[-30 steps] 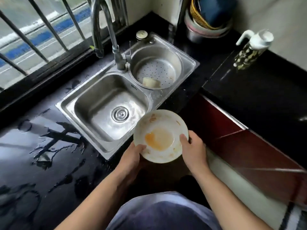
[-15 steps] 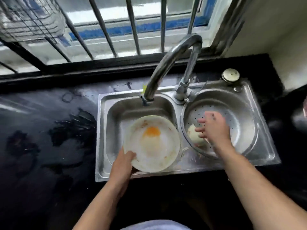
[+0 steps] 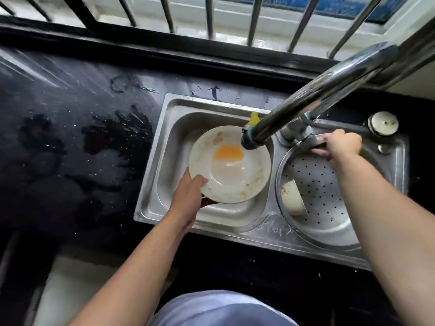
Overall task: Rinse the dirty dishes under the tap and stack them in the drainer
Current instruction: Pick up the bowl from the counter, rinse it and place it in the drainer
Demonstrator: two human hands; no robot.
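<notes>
A white dish [image 3: 231, 175] with an orange sauce stain sits tilted over the left sink basin [image 3: 171, 147], right under the tap spout [image 3: 250, 138]. My left hand [image 3: 188, 196] holds the dish by its near left rim, thumb inside. My right hand [image 3: 339, 144] is closed around the tap lever at the base of the chrome tap [image 3: 329, 81]. No water is visible from the spout. A cream sponge or soap piece [image 3: 292, 196] lies in the round perforated drainer basin [image 3: 329, 220] on the right.
Wet black counter [image 3: 70, 149] surrounds the steel sink. A round white plug cap [image 3: 383, 123] sits at the sink's back right corner. Window bars [image 3: 209, 17] run along the back. A yellow scrap [image 3: 254, 118] sticks up behind the spout.
My right hand moved from the drainer basin up to the tap lever and closed on it. My left hand kept the dish over the left basin, now under the spout.
</notes>
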